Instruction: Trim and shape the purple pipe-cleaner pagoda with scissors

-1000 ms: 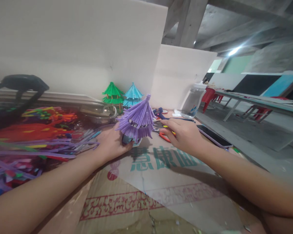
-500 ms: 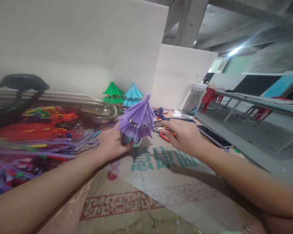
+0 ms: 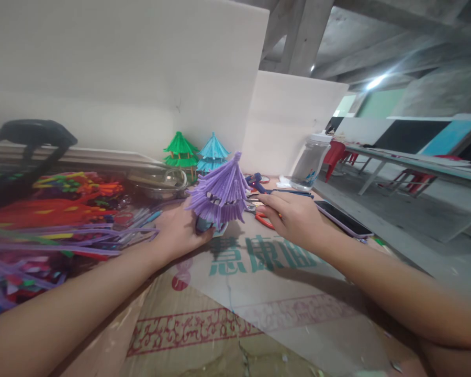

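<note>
A purple two-tiered model pavilion [image 3: 222, 191] made of pipe cleaners leans a little in my left hand [image 3: 180, 228]. The fingers are closed round its lower part, and the thumb shows at the pale base [image 3: 220, 229]. Right of it, my right hand [image 3: 296, 217] is bent in a pinch, with index finger and thumb close together; what lies between the tips is too small to make out. Just below those tips is the orange handle of a cutting tool [image 3: 264, 221], partly covered by the hand.
Behind stand a green pavilion [image 3: 180, 149], a blue pavilion [image 3: 213, 152] and a metal bowl [image 3: 157, 188]. Pipe cleaners [image 3: 55, 209] heap up on the left. To the right are a phone [image 3: 343, 219], a plastic bottle [image 3: 308, 162] and a blue glue gun [image 3: 256, 181].
The view has shifted very slightly. Both hands and the purple pavilion keep almost the same places.
</note>
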A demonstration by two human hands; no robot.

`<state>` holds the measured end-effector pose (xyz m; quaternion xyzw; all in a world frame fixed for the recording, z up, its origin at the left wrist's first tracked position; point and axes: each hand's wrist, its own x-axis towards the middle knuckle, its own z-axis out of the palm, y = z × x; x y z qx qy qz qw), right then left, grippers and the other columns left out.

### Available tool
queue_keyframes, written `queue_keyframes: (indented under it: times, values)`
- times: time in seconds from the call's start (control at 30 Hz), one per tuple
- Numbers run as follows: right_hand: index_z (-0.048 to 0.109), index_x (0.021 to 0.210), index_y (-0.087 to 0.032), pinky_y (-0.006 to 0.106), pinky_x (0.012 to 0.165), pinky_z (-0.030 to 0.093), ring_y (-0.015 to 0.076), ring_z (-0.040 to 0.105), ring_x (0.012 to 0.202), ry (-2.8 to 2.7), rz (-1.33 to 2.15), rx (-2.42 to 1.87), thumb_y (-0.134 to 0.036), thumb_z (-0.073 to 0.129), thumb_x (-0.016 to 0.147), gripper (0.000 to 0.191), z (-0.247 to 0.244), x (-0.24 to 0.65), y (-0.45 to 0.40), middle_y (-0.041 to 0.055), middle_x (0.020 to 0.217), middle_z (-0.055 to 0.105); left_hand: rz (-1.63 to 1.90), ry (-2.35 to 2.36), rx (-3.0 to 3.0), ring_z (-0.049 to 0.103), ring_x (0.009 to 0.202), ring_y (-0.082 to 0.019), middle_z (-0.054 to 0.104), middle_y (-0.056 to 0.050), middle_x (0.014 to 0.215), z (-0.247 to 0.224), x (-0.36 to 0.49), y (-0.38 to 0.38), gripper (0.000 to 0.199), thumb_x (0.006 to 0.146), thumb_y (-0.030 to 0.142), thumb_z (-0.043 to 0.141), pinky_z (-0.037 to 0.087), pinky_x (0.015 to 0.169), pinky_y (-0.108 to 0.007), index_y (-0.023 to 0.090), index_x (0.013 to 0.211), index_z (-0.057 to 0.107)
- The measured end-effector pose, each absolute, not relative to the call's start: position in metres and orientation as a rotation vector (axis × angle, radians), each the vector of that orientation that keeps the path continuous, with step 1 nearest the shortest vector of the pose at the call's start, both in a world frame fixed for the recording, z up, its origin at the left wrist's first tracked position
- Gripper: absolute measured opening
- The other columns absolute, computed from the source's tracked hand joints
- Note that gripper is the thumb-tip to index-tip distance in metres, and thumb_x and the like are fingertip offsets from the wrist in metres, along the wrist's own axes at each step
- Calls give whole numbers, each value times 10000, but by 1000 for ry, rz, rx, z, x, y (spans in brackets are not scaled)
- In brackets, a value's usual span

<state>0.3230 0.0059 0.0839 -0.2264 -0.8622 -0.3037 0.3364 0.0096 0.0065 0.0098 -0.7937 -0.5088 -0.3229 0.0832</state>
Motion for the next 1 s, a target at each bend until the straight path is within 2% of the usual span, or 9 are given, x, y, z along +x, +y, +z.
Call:
queue_keyframes:
  times: [0.1, 0.2, 0.4, 0.57, 0.73, 0.9, 1.0]
  values:
    - [811, 1127, -124, 323, 664, 562, 219, 790, 773, -2245, -799, -567, -255, 514, 1168, 327, 85, 323, 6, 119, 902, 856, -955, -1572, -2371, 762, 1047, -403, 696, -103, 854, 10, 10, 6, 400, 871, 519, 701, 630, 965, -485, 205, 1118, 696]
    - [804, 1127, -133, 323, 687, 578, 226, 807, 803, -2230, -813, -555, -271, 517, 1171, 321, 85, 322, 5, 118, 913, 862, -955, -1590, -2377, 760, 1077, -411, 681, -98, 830, 10, 10, 5, 368, 874, 526, 699, 624, 970, -486, 216, 1073, 693]
    - [786, 1198, -184, 341, 760, 607, 252, 829, 915, -2200, -792, -663, -350, 582, 1144, 269, 84, 325, 5, 121, 1028, 881, -913, -1589, -2375, 767, 993, -376, 660, -74, 782, 9, 10, 7, 320, 884, 521, 687, 621, 990, -486, 225, 1007, 693]
    - [789, 1200, -150, 342, 732, 600, 249, 820, 887, -2232, -823, -606, -317, 518, 1167, 320, 82, 326, 8, 127, 970, 867, -939, -1537, -2398, 754, 881, -337, 655, -57, 756, 11, 10, 6, 322, 891, 495, 684, 625, 996, -478, 225, 1065, 714]
    - [798, 1229, -156, 354, 773, 624, 256, 823, 916, -2242, -791, -629, -285, 533, 1154, 304, 79, 326, 10, 134, 1005, 870, -938, -1551, -2359, 736, 795, -323, 689, -67, 781, 12, 11, 5, 397, 878, 520, 678, 638, 982, -494, 205, 1115, 719]
    - [808, 1181, -155, 334, 749, 610, 241, 821, 880, -2244, -802, -628, -263, 530, 1158, 299, 81, 325, 9, 124, 975, 870, -958, -1527, -2376, 731, 768, -313, 657, -43, 724, 11, 10, 6, 354, 871, 515, 696, 641, 940, -466, 233, 1083, 730]
    - [805, 1136, -142, 320, 717, 592, 228, 814, 840, -2238, -838, -601, -267, 509, 1174, 324, 82, 324, 8, 115, 926, 862, -932, -1557, -2368, 744, 814, -329, 681, -61, 768, 12, 10, 5, 391, 874, 517, 687, 639, 916, -463, 217, 1122, 722]
